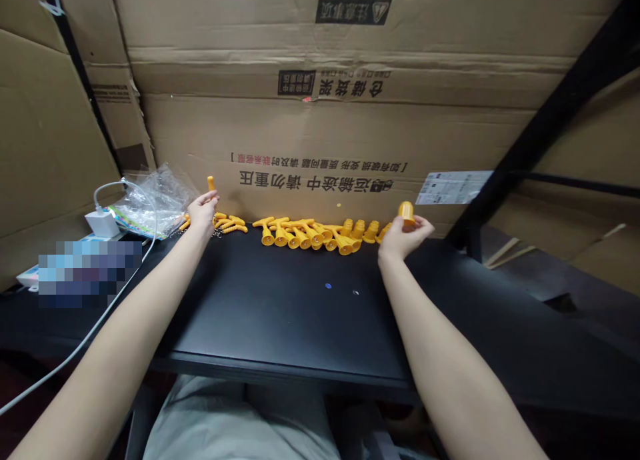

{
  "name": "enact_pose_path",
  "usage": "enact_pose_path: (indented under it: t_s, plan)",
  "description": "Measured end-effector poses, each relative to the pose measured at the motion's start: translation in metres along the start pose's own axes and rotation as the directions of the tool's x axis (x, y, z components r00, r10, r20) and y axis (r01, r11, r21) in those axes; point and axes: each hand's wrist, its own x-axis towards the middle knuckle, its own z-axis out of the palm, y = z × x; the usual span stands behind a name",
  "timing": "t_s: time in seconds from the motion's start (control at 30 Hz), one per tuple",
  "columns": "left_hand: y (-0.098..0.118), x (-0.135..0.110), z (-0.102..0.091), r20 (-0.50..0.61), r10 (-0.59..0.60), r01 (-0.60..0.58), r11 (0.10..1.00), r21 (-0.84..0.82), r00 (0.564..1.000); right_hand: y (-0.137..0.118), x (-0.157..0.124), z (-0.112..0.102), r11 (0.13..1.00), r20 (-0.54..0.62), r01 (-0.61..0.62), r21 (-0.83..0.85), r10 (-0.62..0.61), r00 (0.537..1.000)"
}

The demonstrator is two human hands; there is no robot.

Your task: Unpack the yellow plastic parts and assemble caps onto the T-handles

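At the back left of the black table, my left hand (202,210) is closed on a yellow plastic handle (211,182), one end of which sticks up above the fingers. Beside that hand lies a pile of similar yellow handles (234,225) with thin dark metal parts among them. My right hand (403,237), raised at the back right, grips a yellow ribbed cup (407,212) between its fingers. Just left of it stand several yellow cups (371,231). Further left is a row of yellow T-handled pieces with bell-shaped ends (305,237), lying against the cardboard.
A printed cardboard wall (320,130) closes off the back of the black table (280,313). At left are clear plastic bags (155,197), a white charger (101,223) and its cable, and a blurred-out item (90,273). Two small specks, one a blue dot (328,286), lie mid-table.
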Motion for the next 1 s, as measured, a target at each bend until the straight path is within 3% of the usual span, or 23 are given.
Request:
enact_pose_path:
  t_s: [0.1, 0.2, 0.27, 0.4, 0.53, 0.6, 0.83, 1.0]
  plan:
    - [0.014, -0.028, -0.006, 0.067, -0.001, 0.011, 0.988, -0.152, 0.998, -0.033, -0.025, 0.013, 0.99, 0.114, 0.01, 0.138, -0.026, 0.993]
    - [0.015, -0.058, -0.008, 0.055, -0.096, 0.106, 0.97, -0.219, 0.994, -0.059, -0.059, 0.022, 0.967, 0.335, 0.042, 0.253, -0.128, 0.934]
    - [0.008, -0.075, -0.008, 0.079, -0.161, 0.176, 0.953, -0.246, 0.984, -0.069, -0.081, 0.024, 0.959, 0.498, 0.055, 0.278, -0.193, 0.845]
    - [-0.01, -0.095, -0.002, 0.181, -0.291, 0.323, 0.928, -0.184, 0.94, -0.078, -0.106, 0.02, 0.962, 0.746, 0.082, 0.26, -0.254, 0.616]
    - [-0.019, -0.101, 0.001, 0.282, -0.351, 0.409, 0.894, -0.182, 0.893, -0.075, -0.113, 0.014, 0.958, 0.876, 0.133, 0.253, -0.286, 0.39]
    - [-0.019, -0.1, 0.001, 0.304, -0.344, 0.418, 0.881, -0.224, 0.888, -0.071, -0.115, 0.014, 0.949, 0.899, 0.177, 0.259, -0.304, 0.314]
    - [-0.013, -0.095, -0.001, 0.233, -0.315, 0.38, 0.864, -0.329, 0.92, -0.065, -0.125, 0.016, 0.859, 0.877, 0.34, 0.383, -0.454, 0.158]
    - [-0.019, -0.096, -0.001, 0.275, -0.254, 0.332, 0.898, -0.29, 0.927, -0.066, -0.125, 0.015, 0.833, 0.867, 0.383, 0.401, -0.48, 0.136]
